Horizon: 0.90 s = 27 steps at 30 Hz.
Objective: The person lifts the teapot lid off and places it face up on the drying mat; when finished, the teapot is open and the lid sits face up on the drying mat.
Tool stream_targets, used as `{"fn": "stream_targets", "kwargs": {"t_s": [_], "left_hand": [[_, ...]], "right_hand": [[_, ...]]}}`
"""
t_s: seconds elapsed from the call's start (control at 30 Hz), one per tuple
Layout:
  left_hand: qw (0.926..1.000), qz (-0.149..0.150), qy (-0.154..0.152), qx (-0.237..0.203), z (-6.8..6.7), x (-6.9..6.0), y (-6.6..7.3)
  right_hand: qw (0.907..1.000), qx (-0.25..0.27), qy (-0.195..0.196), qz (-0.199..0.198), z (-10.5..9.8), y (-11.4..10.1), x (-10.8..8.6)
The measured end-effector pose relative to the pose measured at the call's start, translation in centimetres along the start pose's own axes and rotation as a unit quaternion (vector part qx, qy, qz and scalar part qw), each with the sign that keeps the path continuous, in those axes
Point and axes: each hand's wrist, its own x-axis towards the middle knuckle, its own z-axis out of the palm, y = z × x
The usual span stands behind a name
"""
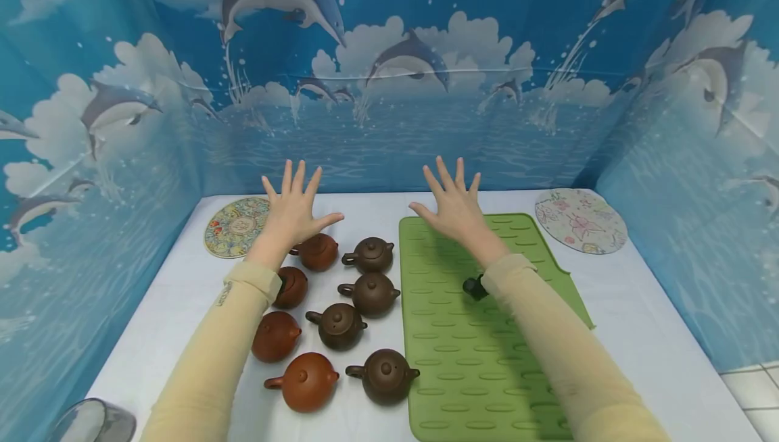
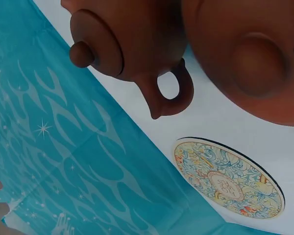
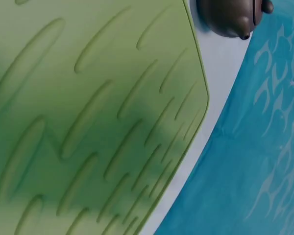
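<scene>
My left hand [image 1: 292, 215] is held up with its fingers spread, past the reddish-brown clay teapots [image 1: 302, 382]; nothing is in it. With fingers likewise splayed, my right hand [image 1: 456, 212] hovers over the far part of a green ridged mat [image 1: 438, 334] and holds nothing. Several dark brown teapots [image 1: 373, 294] stand between the reddish ones and the mat. In the left wrist view a reddish teapot [image 2: 142, 39] shows its lid and handle, and a few fingertips appear at the lower left edge. The right wrist view shows the mat and part of a dark teapot [image 3: 228, 17].
A colourful round patterned disc [image 1: 234, 229] lies at the back left, and a pale one [image 1: 581, 220] at the back right. A glass vessel [image 1: 91, 422] sits at the front left corner. Blue dolphin-printed curtains [image 1: 389, 138] enclose the white table [image 1: 633, 320].
</scene>
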Motion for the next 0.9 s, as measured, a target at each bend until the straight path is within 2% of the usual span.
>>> {"fn": "stream_targets", "kwargs": {"t_s": [0.17, 0.33, 0.6, 0.73, 0.9], "left_hand": [[0.9997, 0.012, -0.010, -0.018, 0.1, -0.6, 0.0], [0.9979, 0.037, -0.010, -0.052, 0.2, -1.5, 0.2], [0.9888, 0.082, -0.027, -0.121, 1.2, -2.9, 1.1], [0.9821, 0.089, -0.060, -0.155, 2.1, -3.2, 1.6], [0.9690, 0.079, -0.108, -0.208, 3.1, -3.2, 2.1]], "right_hand": [[0.9996, 0.019, 0.000, -0.022, 0.5, -1.1, -0.4], [0.9973, 0.055, -0.002, -0.048, 1.1, -2.5, -0.9], [0.9891, 0.122, -0.024, -0.080, 2.9, -4.8, -1.5], [0.9824, 0.159, -0.036, -0.091, 3.7, -5.8, -1.5], [0.9720, 0.211, -0.050, -0.091, 4.6, -6.5, -1.4]]}}
